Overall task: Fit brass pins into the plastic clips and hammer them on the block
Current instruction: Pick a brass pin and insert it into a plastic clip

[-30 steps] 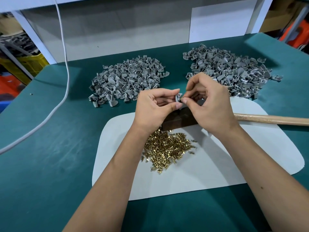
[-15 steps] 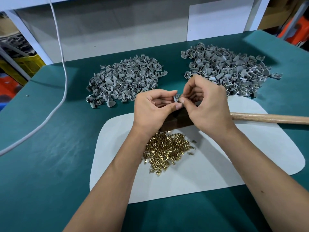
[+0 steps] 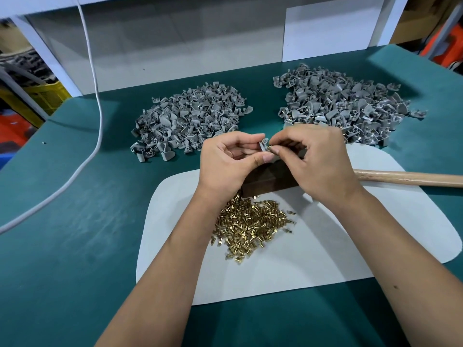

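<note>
The left hand (image 3: pixel 226 162) pinches one small grey plastic clip (image 3: pixel 263 146) between thumb and forefinger, above the far end of the block. The right hand (image 3: pixel 318 161) pinches a short brass pin (image 3: pixel 270 147) between thumb and forefinger, its tip touching the clip; whether it is seated cannot be told. The block (image 3: pixel 265 181) is dark brown, rectangular and smooth-faced, lying on a pale grey mat (image 3: pixel 325 246) with rounded corners, partly hidden under both hands. Just nearer than the block, a loose heap of brass pins (image 3: pixel 248 226) lies on the mat: short, shiny, headed cylinders, a few strays at the heap's right side. A round, light wooden hammer handle (image 3: pixel 411 178) lies across the mat's right part and runs toward the right edge of the worktop; its head is hidden behind the right hand. Two mounds of matt grey clips, curved and fin-shaped, lie toward the far edge: the left pile (image 3: pixel 190 118) well apart from the right pile (image 3: pixel 343 103), which touches the mat's far edge. The worktop (image 3: pixel 75 221) is covered in dull teal sheet with faint scuffing. A white cable (image 3: pixel 99 116) trails across its left part.
</note>
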### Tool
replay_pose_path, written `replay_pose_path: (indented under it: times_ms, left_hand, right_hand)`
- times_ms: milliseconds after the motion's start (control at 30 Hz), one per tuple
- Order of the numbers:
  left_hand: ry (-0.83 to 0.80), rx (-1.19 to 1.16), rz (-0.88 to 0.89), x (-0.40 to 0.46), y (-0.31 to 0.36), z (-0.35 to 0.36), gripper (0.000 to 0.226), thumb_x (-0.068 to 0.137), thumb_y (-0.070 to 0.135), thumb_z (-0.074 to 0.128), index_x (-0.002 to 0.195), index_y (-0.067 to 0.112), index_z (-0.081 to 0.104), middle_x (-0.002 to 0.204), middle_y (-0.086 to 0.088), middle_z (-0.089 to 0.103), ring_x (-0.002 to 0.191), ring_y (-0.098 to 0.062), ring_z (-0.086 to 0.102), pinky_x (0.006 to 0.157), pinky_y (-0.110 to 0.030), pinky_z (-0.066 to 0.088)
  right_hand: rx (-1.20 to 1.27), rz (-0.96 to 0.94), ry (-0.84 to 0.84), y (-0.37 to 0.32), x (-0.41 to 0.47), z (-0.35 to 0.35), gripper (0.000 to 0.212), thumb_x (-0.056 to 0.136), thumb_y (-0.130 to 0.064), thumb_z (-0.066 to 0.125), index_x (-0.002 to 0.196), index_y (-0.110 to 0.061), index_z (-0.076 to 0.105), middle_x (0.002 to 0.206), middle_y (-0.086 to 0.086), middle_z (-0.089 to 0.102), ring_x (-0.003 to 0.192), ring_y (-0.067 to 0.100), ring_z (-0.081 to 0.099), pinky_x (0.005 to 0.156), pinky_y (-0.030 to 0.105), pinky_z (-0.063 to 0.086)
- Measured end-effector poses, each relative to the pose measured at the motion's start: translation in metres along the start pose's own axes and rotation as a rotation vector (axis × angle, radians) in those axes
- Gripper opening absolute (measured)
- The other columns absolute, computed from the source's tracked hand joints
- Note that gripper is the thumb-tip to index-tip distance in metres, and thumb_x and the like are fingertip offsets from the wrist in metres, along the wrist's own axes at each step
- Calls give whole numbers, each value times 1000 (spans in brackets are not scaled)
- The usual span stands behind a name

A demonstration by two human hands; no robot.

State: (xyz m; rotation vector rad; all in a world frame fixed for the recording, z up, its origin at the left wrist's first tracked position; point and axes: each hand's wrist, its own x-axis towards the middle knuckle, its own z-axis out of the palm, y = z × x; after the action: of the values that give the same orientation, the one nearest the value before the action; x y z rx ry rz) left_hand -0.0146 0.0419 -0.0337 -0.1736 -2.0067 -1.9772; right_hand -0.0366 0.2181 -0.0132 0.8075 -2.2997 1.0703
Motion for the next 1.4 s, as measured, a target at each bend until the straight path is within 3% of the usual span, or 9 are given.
replay_pose_path:
  times_ms: [200,433,567,667,800,967,1067,1233,1400]
  left_hand:
    - [-29,-35,7,1,0,-3,33,66,-1,90,93,15,78,85,-5,79,78,-16,74,77,-27,60]
    - [-19,-34,7,1,-1,-3,32,69,-4,88,95,11,77,83,-4,78,77,-14,72,77,-26,60]
    - [-14,-93,-13,0,1,-1,20,79,7,82,98,7,78,83,-7,78,72,-15,72,73,-27,60]
    - [-29,-86,-36,1,4,-1,7,89,11,76,94,8,80,83,-8,78,69,-18,73,71,-29,62]
    - [30,-94,-34,-1,4,3,16,98,15,68,92,5,79,87,-15,76,73,-25,74,76,-34,64]
    - [59,20,62,-4,5,10,12,87,1,76,99,3,78,92,-11,78,83,-22,76,83,-36,62]
    - [71,47,64,-5,6,15,21,81,-9,78,98,3,78,93,-9,79,87,-18,76,85,-29,60]
    - [113,42,47,-6,8,20,20,80,-11,79,96,1,78,91,-10,79,83,-17,76,84,-30,61]
    - [134,71,17,-7,7,25,19,81,-10,78,95,1,78,89,-8,78,83,-17,77,84,-34,63]
  right_hand:
    - [-44,-37,16,-1,-2,0,5,86,-7,76,89,-10,77,84,-3,73,76,6,62,76,6,41]
    - [-53,-53,7,0,-2,2,5,87,-6,76,91,-9,78,85,-1,74,76,6,61,78,6,42]
    - [-50,-110,34,1,-2,2,6,91,-4,73,96,-5,76,88,1,72,79,5,57,78,6,38]
    - [-54,-141,63,-1,-2,4,6,94,-5,69,96,-2,75,88,5,70,78,11,58,76,11,41]
    - [-31,-72,110,-4,-4,6,5,91,-4,70,91,-4,74,85,5,72,77,16,63,74,21,49]
    - [14,67,120,-3,-2,5,5,89,-7,70,90,-6,75,81,2,72,74,16,64,70,30,52]
    - [46,113,112,-5,-2,6,6,89,-8,70,89,-8,76,78,1,71,70,13,63,67,24,51]
    - [52,172,137,-9,-2,7,6,88,-9,70,87,-9,76,76,-1,71,69,11,65,66,21,51]
    - [32,228,126,-10,-1,8,6,86,-8,72,86,-12,77,73,-4,69,65,0,61,63,8,44]
